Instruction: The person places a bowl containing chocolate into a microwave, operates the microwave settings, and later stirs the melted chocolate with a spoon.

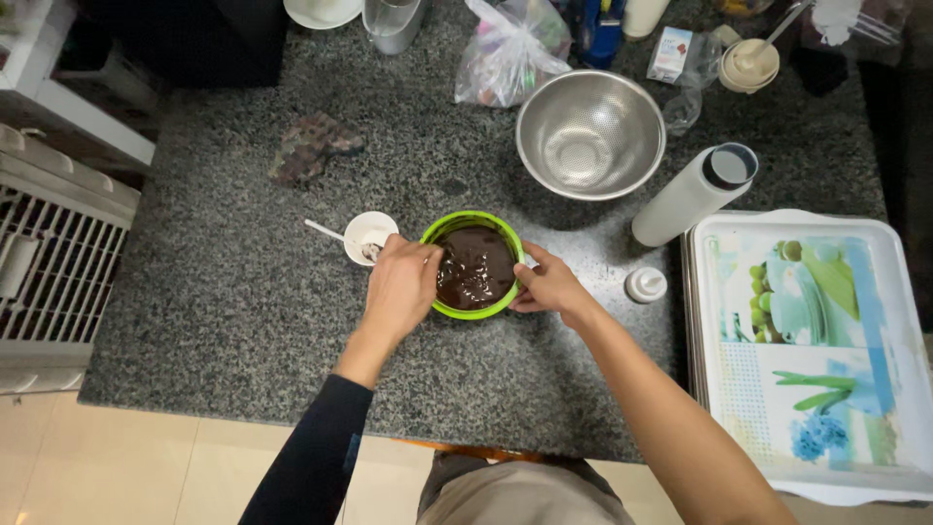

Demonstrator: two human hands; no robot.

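hands first: both of mine sit on the green bowl [473, 309], one on each side, so it cannot slide or turn on the smooth granite counter [224, 292]. my right hand [547, 286] clamps the bowl's rim on the right, thumb hooked over the edge and fingers wrapped under the outside wall, a firm grasp that works as a brace. my left hand [401, 287] covers the left rim with the knuckles up and the fingers curled down toward the dark chocolate-looking batter [476, 264]. i cannot tell whether those fingers pinch a utensil or only the rim, because the back of the hand hides them.

the bowl stands near the middle of the counter, close to my body, i judge so that i can press down on it from above. just beside my left hand a small white cup [370, 236] with a white spoon [326, 231] resting in it stays within easy reach. beyond the bowl a steel colander [590, 134] sits empty and apart. to the right a white bottle [692, 194] lies on its side with its white cap [645, 284] off, set down near my right wrist. a printed tray [812, 355] lies at the counter's right edge, well apart from the bowl.
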